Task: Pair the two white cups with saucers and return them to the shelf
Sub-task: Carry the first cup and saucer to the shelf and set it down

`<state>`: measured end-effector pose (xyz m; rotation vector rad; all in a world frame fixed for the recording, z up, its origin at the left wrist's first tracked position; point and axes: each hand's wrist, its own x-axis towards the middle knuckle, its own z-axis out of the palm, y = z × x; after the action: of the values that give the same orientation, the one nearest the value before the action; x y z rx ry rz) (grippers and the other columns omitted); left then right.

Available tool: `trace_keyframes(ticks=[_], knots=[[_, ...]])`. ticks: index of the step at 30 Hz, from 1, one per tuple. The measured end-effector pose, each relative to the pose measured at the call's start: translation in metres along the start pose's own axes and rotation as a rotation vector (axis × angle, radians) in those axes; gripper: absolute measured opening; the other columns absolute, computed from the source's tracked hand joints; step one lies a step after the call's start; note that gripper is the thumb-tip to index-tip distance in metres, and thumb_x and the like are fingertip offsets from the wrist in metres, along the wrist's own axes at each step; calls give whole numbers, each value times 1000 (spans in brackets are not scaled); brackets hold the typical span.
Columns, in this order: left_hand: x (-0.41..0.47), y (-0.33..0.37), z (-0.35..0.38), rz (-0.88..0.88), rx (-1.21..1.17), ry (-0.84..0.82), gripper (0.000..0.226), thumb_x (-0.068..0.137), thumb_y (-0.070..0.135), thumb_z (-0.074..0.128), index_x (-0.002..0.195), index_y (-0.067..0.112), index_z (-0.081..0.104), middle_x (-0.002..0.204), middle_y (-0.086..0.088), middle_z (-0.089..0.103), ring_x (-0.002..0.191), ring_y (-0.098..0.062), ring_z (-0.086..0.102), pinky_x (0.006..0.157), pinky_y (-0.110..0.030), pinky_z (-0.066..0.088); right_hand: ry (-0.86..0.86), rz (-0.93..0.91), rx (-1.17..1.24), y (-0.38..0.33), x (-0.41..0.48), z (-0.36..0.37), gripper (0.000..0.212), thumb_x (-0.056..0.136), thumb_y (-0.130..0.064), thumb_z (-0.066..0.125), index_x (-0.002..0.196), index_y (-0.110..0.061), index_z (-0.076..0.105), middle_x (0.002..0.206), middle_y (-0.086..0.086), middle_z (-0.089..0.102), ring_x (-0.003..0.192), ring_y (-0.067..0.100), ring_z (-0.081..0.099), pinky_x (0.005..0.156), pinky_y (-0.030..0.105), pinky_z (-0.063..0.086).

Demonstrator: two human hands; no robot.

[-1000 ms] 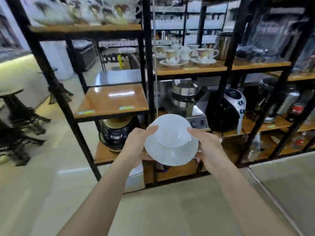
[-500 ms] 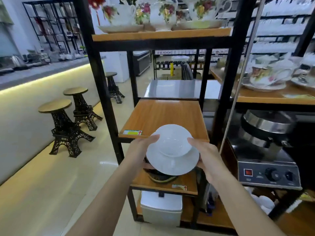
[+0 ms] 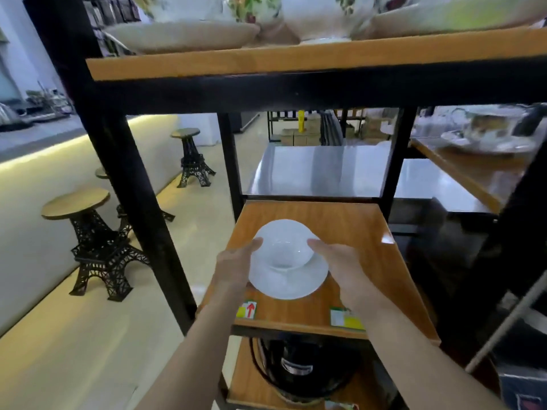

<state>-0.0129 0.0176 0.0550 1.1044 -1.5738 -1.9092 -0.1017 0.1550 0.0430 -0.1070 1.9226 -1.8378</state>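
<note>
Your left hand (image 3: pixel 236 267) and right hand (image 3: pixel 340 264) grip the white saucer (image 3: pixel 291 284) from opposite sides, thumbs against the white cup (image 3: pixel 282 247) seated on it. You have the pair over the wooden shelf board (image 3: pixel 340 220), near its front edge. Can't tell if the saucer touches the board. Floral teaware (image 3: pixel 183 35) on the tier above.

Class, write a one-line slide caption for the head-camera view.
Both hands, left hand and right hand, hold a white cup on its saucer over a bare wooden shelf.
</note>
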Motion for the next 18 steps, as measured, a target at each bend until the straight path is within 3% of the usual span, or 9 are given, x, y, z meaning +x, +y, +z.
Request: trace_keyframes(ticks=[2, 6, 12, 15, 18], knots=[[29, 1, 3, -19, 16, 22, 34, 77, 28, 73, 98, 4, 61, 91, -11, 63, 72, -26, 59, 57, -37, 53, 20, 21, -9, -2, 21, 11, 37, 84, -36, 64, 110, -10, 60, 92, 1, 61, 85, 17, 54, 78, 31, 38], [77, 7, 3, -3, 51, 22, 23, 78, 27, 73, 83, 7, 62, 86, -11, 63, 80, -31, 60, 82, -48, 53, 32, 56, -60, -10, 54, 30, 38, 84, -35, 65, 109, -7, 61, 95, 4, 62, 85, 17, 54, 78, 30, 37], [128, 3, 2, -56, 88, 26, 48, 76, 32, 72, 110, 0, 63, 105, -16, 66, 96, -35, 63, 86, -45, 53, 29, 83, -111, -10, 97, 53, 39, 83, -34, 66, 109, -5, 61, 103, 9, 64, 87, 19, 57, 77, 31, 41], [142, -2, 1, -58, 131, 13, 39, 79, 35, 68, 103, 5, 59, 103, -11, 62, 98, -31, 59, 90, -45, 50, 22, 103, -111, -5, 109, 60, 39, 83, -33, 66, 108, -3, 62, 103, 11, 65, 85, 20, 59, 72, 30, 44], [153, -5, 5, -47, 170, 25, 28, 84, 35, 63, 91, 10, 52, 93, -7, 57, 94, -28, 54, 85, -40, 46, 20, 111, -125, -4, 117, 65, 40, 85, -34, 63, 110, -4, 61, 107, 11, 64, 91, 21, 58, 77, 32, 44]])
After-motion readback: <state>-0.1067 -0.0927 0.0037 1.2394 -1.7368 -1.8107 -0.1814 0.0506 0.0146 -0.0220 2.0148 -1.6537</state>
